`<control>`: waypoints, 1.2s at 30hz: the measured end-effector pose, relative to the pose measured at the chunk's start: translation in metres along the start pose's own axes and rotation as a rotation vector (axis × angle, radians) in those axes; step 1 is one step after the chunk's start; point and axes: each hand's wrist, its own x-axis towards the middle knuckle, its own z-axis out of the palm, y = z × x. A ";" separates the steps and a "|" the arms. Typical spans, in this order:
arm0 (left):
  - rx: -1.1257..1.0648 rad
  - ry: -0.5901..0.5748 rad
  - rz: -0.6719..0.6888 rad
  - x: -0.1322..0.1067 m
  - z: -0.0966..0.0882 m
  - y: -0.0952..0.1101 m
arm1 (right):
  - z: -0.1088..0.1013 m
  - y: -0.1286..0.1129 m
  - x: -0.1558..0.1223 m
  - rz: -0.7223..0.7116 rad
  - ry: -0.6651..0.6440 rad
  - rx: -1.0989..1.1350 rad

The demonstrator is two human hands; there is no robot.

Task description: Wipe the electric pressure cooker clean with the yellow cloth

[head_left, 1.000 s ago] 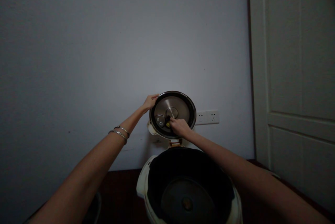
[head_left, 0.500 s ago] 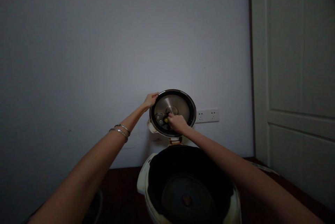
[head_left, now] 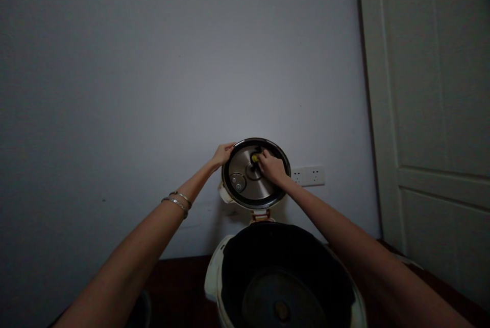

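Observation:
A white rice cooker (head_left: pixel 216 279) stands open in front of me, its dark inner cavity (head_left: pixel 283 282) showing. Its round lid (head_left: pixel 245 187) is raised upright, the metal inner plate facing me. My left hand (head_left: pixel 222 155) grips the lid's upper left rim, with two bangles on that wrist. My right hand (head_left: pixel 272 167) presses a small yellow-and-dark pad (head_left: pixel 254 157) against the upper part of the metal plate, fingers closed round it.
A pale wall rises behind the cooker with a double wall socket (head_left: pixel 311 175) just right of the lid. A white panelled door (head_left: pixel 432 113) fills the right side. The cooker stands on a dark brown surface (head_left: pixel 176 287).
My right hand with the yellow pad has moved from the lower left part of the lid's plate up to its upper middle. The left hand stays on the rim.

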 end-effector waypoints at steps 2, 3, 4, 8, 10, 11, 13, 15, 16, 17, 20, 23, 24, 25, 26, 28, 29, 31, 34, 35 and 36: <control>0.000 -0.004 0.004 0.000 0.000 0.000 | 0.010 -0.003 -0.008 -0.087 -0.009 0.006; 0.000 -0.005 0.006 -0.001 0.000 0.000 | 0.017 -0.006 -0.014 -0.158 -0.027 0.008; -0.002 -0.005 0.008 -0.001 0.000 -0.001 | 0.023 -0.009 -0.021 -0.233 -0.052 0.010; -0.008 0.007 0.011 0.001 0.001 -0.003 | 0.036 -0.015 -0.037 -0.348 -0.123 0.018; -0.014 0.010 0.008 0.002 0.001 -0.005 | 0.035 -0.015 -0.037 -0.309 -0.118 0.025; -0.017 0.010 0.007 0.003 0.001 -0.005 | 0.034 -0.015 -0.036 -0.283 -0.113 0.029; -0.023 0.009 0.006 0.004 0.002 -0.007 | 0.033 -0.016 -0.034 -0.231 -0.108 0.048; -0.028 0.008 0.009 0.004 0.002 -0.007 | 0.033 -0.017 -0.033 -0.179 -0.102 0.076; -0.030 0.008 0.010 0.004 0.002 -0.008 | 0.033 -0.017 -0.031 -0.153 -0.099 0.088; -0.032 0.007 0.012 0.003 0.001 -0.008 | 0.031 -0.017 -0.028 -0.123 -0.095 0.098; -0.035 0.001 0.012 0.003 0.001 -0.009 | 0.022 -0.007 -0.013 0.009 -0.054 0.092; -0.038 -0.013 0.013 0.003 0.000 -0.009 | 0.010 0.006 0.002 0.097 -0.008 0.044; -0.040 -0.012 0.014 0.003 0.000 -0.009 | 0.009 0.009 0.003 0.090 0.001 0.029; -0.041 -0.010 0.017 0.003 0.000 -0.009 | 0.009 0.010 0.002 0.063 0.003 0.018; -0.041 -0.006 0.022 0.003 0.001 -0.009 | 0.011 0.010 -0.003 0.018 -0.001 0.010; -0.036 -0.002 0.031 0.003 0.001 -0.008 | 0.019 0.005 -0.017 -0.114 -0.038 0.000; -0.031 -0.002 0.034 0.003 0.001 -0.008 | 0.024 0.001 -0.024 -0.181 -0.066 -0.005; -0.020 -0.006 0.035 0.003 0.001 -0.007 | 0.031 -0.005 -0.036 -0.280 -0.114 -0.012; -0.012 -0.009 0.037 0.003 0.001 -0.006 | 0.031 -0.007 -0.034 -0.271 -0.109 -0.003; -0.013 -0.012 0.037 0.002 0.001 -0.006 | 0.028 -0.006 -0.028 -0.227 -0.092 0.006; -0.014 -0.013 0.034 0.002 0.001 -0.007 | 0.024 -0.003 -0.021 -0.164 -0.069 0.017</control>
